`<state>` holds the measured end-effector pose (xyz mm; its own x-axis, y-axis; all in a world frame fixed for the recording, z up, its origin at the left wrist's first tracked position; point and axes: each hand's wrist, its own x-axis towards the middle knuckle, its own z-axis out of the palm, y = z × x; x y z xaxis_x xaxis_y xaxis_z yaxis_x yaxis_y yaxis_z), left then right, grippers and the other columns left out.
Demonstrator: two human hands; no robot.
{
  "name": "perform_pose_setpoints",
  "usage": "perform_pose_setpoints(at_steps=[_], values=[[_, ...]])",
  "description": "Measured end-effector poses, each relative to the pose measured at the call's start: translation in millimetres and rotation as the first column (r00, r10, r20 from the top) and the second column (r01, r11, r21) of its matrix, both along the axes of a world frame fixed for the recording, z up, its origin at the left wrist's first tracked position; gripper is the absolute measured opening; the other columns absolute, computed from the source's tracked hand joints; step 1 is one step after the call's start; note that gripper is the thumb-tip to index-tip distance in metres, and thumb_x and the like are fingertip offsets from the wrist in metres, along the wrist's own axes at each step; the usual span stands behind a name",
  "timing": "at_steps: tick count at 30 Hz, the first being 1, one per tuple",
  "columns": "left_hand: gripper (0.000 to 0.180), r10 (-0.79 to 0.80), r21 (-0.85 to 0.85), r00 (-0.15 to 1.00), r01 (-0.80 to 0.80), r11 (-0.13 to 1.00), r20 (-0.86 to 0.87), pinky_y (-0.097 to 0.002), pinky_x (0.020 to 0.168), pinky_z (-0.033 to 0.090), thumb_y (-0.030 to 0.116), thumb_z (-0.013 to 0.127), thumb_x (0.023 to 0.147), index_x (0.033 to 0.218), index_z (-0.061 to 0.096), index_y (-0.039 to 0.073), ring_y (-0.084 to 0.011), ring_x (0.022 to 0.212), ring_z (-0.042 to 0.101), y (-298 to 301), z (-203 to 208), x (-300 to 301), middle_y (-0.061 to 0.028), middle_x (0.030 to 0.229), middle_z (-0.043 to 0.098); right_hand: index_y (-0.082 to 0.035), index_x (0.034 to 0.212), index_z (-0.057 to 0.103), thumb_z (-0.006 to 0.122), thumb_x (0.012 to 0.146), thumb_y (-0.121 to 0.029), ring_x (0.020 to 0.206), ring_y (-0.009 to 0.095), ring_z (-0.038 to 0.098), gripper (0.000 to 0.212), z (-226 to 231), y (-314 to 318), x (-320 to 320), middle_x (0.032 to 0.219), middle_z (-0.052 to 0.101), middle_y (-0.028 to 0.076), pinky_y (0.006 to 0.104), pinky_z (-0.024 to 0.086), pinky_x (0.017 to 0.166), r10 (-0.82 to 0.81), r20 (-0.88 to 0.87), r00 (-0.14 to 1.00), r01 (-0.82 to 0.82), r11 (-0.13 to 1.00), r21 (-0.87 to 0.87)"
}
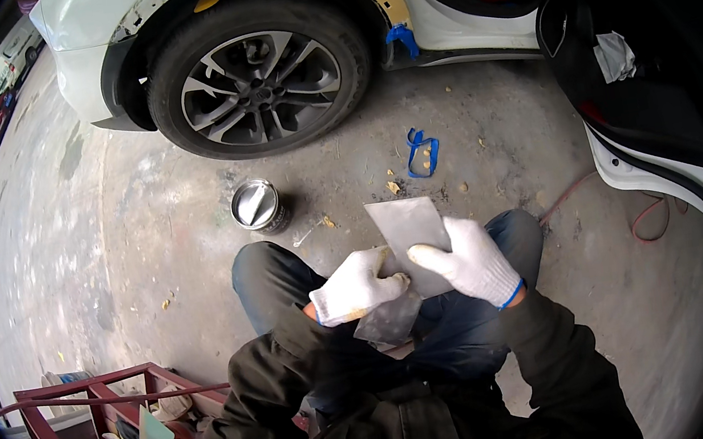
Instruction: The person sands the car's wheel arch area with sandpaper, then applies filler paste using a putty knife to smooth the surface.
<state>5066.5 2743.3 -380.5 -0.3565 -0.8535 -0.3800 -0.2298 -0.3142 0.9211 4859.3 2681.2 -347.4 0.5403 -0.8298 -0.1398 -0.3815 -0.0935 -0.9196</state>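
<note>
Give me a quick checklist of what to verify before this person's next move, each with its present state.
1. Right hand gripping the upper metal plate: ok.
2. Left hand gripping the lower plate: cannot tell; the contact is mostly hidden.
3. Both hands gloved: ok.
4. Tin upright: ok.
5. Tin's contents: cannot tell from this view.
6. Loose pieces off the floor: not ok; a blue strip lies there.

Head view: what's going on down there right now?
The gloved right hand grips an upper grey plate. The gloved left hand, close beside it, appears to hold a lower grey plate. A metal tin and a blue loop sit on the floor ahead, near the wheel of a white car.
</note>
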Motion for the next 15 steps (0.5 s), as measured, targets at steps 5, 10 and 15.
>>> perform_pose_setpoints(at_steps=[5,10,15], values=[[0.073,0.194,0.181,0.762,-0.102,0.978,-0.618,-0.0276,0.103,0.041,0.007,0.072,0.087,0.150,0.035,-0.001,-0.0124,0.118,0.052,19.7,10.7,14.7,-0.0065,0.138,0.053,0.008,0.108,0.065,0.070,0.087,-0.018,0.086,0.014,0.068,0.033,-5.7,-19.8,-12.4,0.096,0.073,0.012,0.0285,0.052,0.075,-0.364,0.316,0.876,0.318,0.929,0.190],[0.048,0.358,0.101,0.840,-0.348,0.932,-0.408,-0.0274,0.090,0.046,0.006,0.068,0.092,0.136,0.050,-0.003,-0.0096,0.102,0.053,31.6,10.1,-22.2,-0.0042,0.116,0.060,0.009,0.106,0.064,0.068,0.090,-0.016,0.082,0.017,0.069,0.030,-17.2,-12.7,-0.1,0.092,0.072,0.014,0.0289,0.052,0.071,-0.324,0.309,0.894,0.348,0.937,-0.026],[0.054,0.313,0.164,0.820,-0.267,0.950,-0.479,-0.0289,0.094,0.047,0.004,0.065,0.092,0.142,0.044,-0.001,-0.0114,0.107,0.056,30.1,24.4,-26.1,-0.0058,0.120,0.062,0.008,0.101,0.066,0.066,0.088,-0.013,0.083,0.015,0.067,0.025,-1.1,2.8,7.2,0.092,0.071,0.012,0.0308,0.052,0.072,-0.291,0.124,0.949,0.278,0.954,0.111]])
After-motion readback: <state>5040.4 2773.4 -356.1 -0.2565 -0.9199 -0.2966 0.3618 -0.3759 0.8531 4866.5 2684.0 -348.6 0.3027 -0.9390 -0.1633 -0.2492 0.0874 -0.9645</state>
